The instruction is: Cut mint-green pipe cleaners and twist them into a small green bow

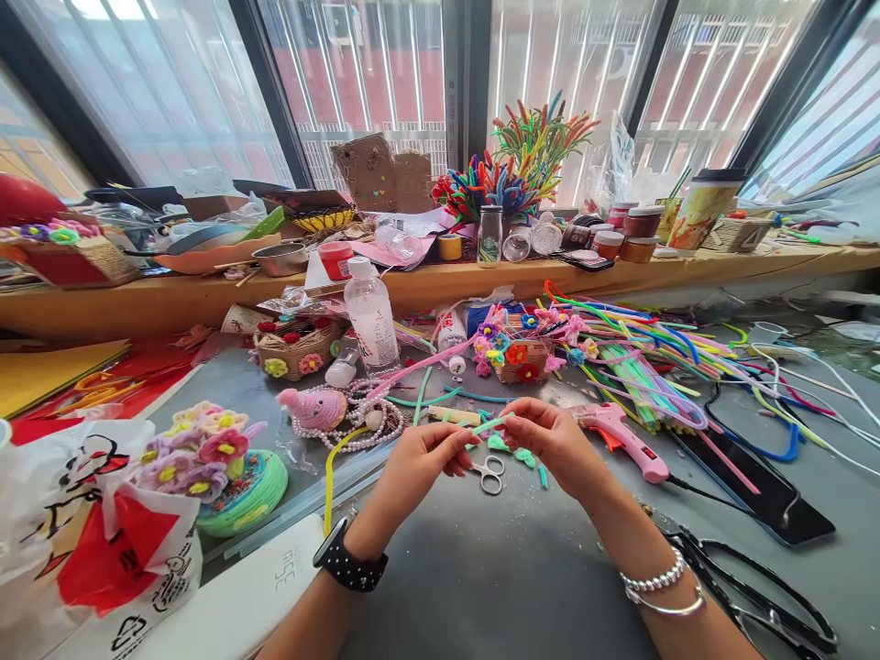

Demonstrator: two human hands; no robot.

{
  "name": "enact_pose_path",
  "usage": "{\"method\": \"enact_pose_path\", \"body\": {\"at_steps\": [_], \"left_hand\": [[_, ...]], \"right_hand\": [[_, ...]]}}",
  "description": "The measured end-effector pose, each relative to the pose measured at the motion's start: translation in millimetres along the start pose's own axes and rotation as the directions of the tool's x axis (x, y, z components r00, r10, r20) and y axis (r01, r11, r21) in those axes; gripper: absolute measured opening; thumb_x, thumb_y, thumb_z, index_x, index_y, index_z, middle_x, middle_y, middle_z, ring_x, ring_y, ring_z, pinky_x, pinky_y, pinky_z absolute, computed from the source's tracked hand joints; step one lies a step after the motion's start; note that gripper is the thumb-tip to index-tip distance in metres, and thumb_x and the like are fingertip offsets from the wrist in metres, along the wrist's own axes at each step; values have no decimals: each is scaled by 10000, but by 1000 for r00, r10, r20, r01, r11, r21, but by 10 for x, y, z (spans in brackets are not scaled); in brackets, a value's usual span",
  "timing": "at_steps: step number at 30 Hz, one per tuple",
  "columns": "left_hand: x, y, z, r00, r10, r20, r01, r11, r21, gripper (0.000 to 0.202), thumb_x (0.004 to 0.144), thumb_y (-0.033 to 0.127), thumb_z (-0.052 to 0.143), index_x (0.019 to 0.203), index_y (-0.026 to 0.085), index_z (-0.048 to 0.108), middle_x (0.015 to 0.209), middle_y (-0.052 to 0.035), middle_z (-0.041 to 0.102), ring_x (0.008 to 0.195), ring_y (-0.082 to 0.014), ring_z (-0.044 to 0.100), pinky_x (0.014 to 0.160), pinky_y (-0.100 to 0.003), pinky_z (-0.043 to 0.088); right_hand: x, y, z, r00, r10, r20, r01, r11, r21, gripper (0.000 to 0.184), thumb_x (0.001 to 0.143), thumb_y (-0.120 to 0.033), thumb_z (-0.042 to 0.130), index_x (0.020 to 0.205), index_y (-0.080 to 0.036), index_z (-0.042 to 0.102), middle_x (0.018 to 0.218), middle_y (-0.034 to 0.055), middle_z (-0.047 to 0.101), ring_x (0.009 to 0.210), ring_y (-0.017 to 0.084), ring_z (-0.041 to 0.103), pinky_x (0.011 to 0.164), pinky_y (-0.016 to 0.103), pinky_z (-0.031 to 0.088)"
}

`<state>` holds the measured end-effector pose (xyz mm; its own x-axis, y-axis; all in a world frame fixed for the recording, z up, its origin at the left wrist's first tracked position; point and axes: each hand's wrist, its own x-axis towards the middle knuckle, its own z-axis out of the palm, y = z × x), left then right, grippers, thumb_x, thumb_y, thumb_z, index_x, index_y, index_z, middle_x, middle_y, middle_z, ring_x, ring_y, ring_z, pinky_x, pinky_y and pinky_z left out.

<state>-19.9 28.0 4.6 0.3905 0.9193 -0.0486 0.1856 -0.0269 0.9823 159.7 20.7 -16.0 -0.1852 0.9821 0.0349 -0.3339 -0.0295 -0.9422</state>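
Between both hands, just above the grey table, a short mint-green pipe cleaner (489,425) is stretched. My left hand (436,451) pinches its left end between thumb and fingertips. The fingers of my right hand (543,438) are closed on its other end. Below them lie small silver scissors (490,475), apart from both hands. Bits of curled green pipe cleaner (523,456) rest beside the scissors, partly under my right hand. To the right of that hand is a pink glue gun (629,442) with a dark cord.
Loose pipe cleaners (646,367) spread over the right back. A basket with fuzzy flowers (523,359) and a plastic bottle (371,316) stand behind the hands. At left are a flower-topped green piece (244,495) and a plastic bag (103,541). Black-framed glasses (756,587) lie at lower right.
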Motion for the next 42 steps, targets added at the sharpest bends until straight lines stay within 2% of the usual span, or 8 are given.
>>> {"method": "enact_pose_path", "body": {"at_steps": [3,8,20,25,31,34,37,42], "left_hand": [[1,-15,-11,999,-9,-54,10,1000,7,260,716,364,549,634,124,607,510,16,562,475,-82,480,491,-193,402],[-6,-15,-27,981,58,-185,-59,998,-1,272,715,386,553,628,132,591,523,29,547,487,-73,460,487,-177,376],[-16,-4,-21,969,94,-229,-80,994,71,282,740,399,516,647,143,590,529,16,553,511,-98,485,514,-202,387],[-1,8,-27,988,3,-157,-15,997,-81,294,735,396,519,604,135,557,508,25,517,479,-79,453,496,-193,364],[-16,41,-16,995,-93,-21,86,972,-219,276,707,373,554,583,126,552,502,25,498,478,-70,436,518,-197,354],[-22,43,-6,994,-110,19,111,961,-253,282,702,385,557,593,125,563,490,27,491,478,-69,432,519,-197,345],[-23,44,5,994,-111,23,113,958,-263,286,689,393,566,586,126,567,484,27,493,477,-71,429,522,-202,341],[-32,65,24,996,-85,-26,77,970,-229,287,688,387,562,557,132,565,475,25,497,482,-78,422,530,-210,333]], "right_hand": [[-2,0,-23,1000,0,-4,0,1000,-5,115,691,-272,648,726,-165,624,592,-27,604,553,73,522,566,204,394],[-4,-28,-23,1000,20,21,-19,998,-54,129,711,-282,626,703,-153,625,628,-17,609,559,65,505,547,192,382],[-2,-40,1,1000,-23,5,23,979,-201,162,722,-302,603,660,-155,575,588,-20,566,525,76,466,503,204,354],[-39,-88,3,983,-5,185,49,972,-232,154,763,-295,555,708,-152,572,651,-5,554,590,94,484,552,220,372],[-75,-79,-23,928,-82,364,141,980,-140,212,812,-279,477,648,-158,535,594,-11,495,558,101,440,550,240,340],[-69,-45,-17,921,-118,371,147,988,-50,228,804,-258,471,609,-159,535,574,-12,468,527,102,413,510,242,309],[-62,-20,1,939,-159,306,165,986,6,239,779,-234,481,555,-163,523,545,-22,427,503,98,366,479,239,260],[-59,11,-7,946,-214,245,238,969,-70,254,753,-232,488,507,-171,488,529,-24,402,528,109,350,499,251,243]]}}
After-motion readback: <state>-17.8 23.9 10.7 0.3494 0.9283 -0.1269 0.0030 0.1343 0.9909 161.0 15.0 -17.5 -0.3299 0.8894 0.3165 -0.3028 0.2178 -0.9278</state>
